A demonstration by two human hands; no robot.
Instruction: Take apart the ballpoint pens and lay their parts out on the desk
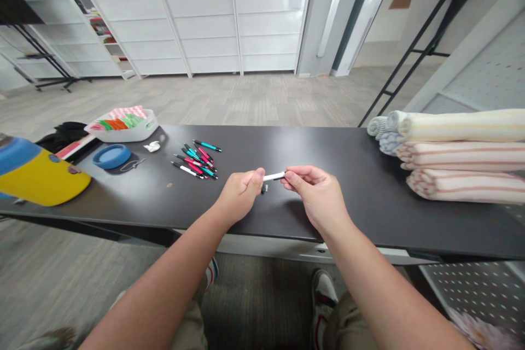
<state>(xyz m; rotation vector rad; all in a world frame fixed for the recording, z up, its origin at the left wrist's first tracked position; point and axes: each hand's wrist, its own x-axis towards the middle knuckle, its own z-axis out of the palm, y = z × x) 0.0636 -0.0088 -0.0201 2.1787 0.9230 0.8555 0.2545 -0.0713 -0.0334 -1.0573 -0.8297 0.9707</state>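
Observation:
Above the black table [353, 175], both my hands grip one white pen [273, 176]. My left hand [240, 194] is closed in a fist round its left end. My right hand [315, 191] pinches its right end between thumb and fingers. A small dark pen part [264, 188] shows just under the pen between the hands. To the left on the table lies a loose pile of several pens [197, 159] in teal, pink, black and white.
A white tray [139, 130] of coloured items, a blue round lid [111, 156], a small white object [152, 146] and a yellow and blue thing [39, 178] sit at the left. Folded striped towels [459, 153] are stacked at the right. My knees and shoes are under the table edge.

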